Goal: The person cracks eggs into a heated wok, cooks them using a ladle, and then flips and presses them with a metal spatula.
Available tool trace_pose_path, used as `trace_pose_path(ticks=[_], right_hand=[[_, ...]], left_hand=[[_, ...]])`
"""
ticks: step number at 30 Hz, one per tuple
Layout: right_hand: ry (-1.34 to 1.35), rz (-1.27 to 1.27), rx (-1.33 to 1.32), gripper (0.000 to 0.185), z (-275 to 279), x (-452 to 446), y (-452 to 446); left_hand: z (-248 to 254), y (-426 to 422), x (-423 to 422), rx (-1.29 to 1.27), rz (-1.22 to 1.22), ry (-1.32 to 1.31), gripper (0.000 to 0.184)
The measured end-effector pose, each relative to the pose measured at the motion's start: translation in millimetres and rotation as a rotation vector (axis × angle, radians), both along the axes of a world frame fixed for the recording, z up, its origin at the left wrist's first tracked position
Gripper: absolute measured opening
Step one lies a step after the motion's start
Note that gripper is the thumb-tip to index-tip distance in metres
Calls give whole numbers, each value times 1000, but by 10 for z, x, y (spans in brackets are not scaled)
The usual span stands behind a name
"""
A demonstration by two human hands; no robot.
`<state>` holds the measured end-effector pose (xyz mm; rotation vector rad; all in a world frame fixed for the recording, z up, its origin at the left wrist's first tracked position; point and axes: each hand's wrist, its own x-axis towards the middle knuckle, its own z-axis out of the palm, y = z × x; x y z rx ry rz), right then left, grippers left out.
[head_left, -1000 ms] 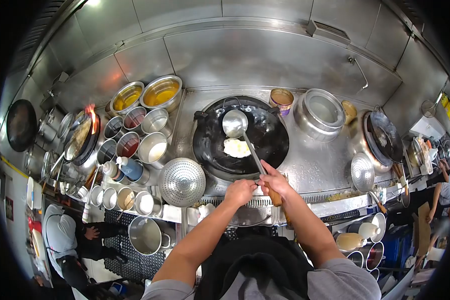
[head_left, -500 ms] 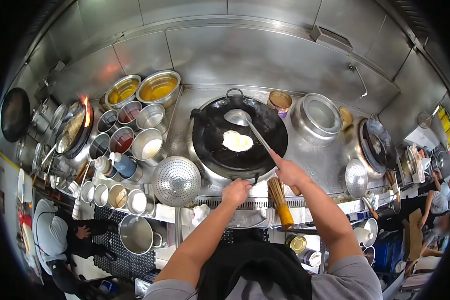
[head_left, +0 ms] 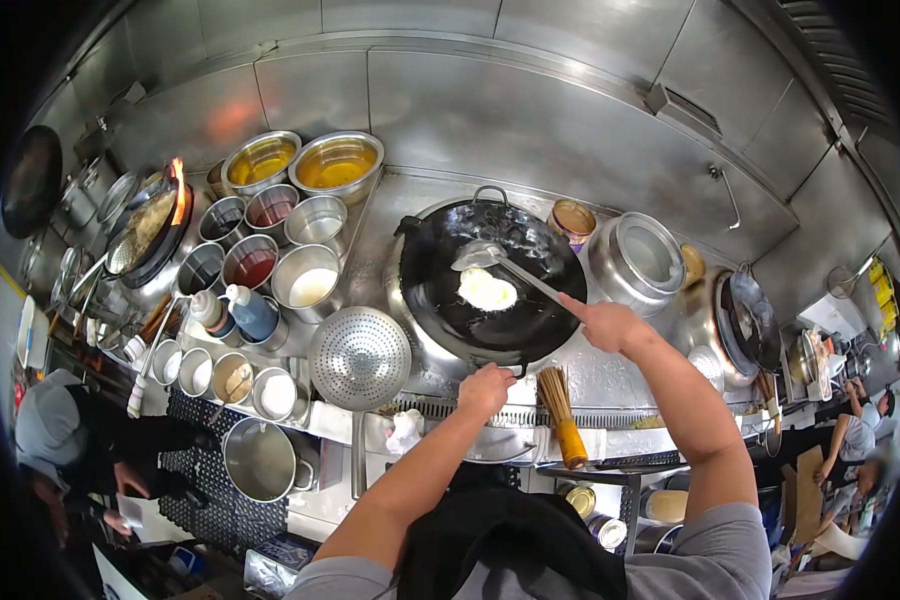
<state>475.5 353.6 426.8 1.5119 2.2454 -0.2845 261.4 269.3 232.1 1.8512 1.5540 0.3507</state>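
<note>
A black wok [head_left: 440,315] sits on the burner in the middle, its inside dark and oily. My left hand [head_left: 486,392] is closed round the near loop handle of the wok. Out over the right rim, my right hand [head_left: 610,326] grips the shaft of a long metal ladle [head_left: 482,255]. The ladle's bowl rests low in the wok, touching or just above the far edge of a white and yellow egg [head_left: 488,290]. Near the front rim, right of my left hand, lies a bamboo wok brush [head_left: 562,415] with a yellow handle.
A perforated strainer [head_left: 360,358] lies left of the wok, beside several metal seasoning pots [head_left: 306,282] and two basins of yellow oil [head_left: 336,162]. A lidded metal pot [head_left: 638,262] stands right. Flame rises at another wok [head_left: 160,235]. A co-worker [head_left: 60,425] is at lower left.
The view has shifted, with the scene turning slightly. My right hand has lifted the ladle's handle a little, and its bowl has come down nearer the egg. My left hand stays on the wok handle.
</note>
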Motion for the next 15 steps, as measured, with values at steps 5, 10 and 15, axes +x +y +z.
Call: trace_pose_path(ticks=[5,10,15], right_hand=[[-164,-27,23,71,226,-287,-103],[-229,80,92,68,267,110,-42],[-180,90,133,65,216,324,-46]], left_hand=[[10,11,-9,-10,-10,12,29],[84,-22,-44,-1,19,15,28],[64,-56,-146,89,0,14,27]])
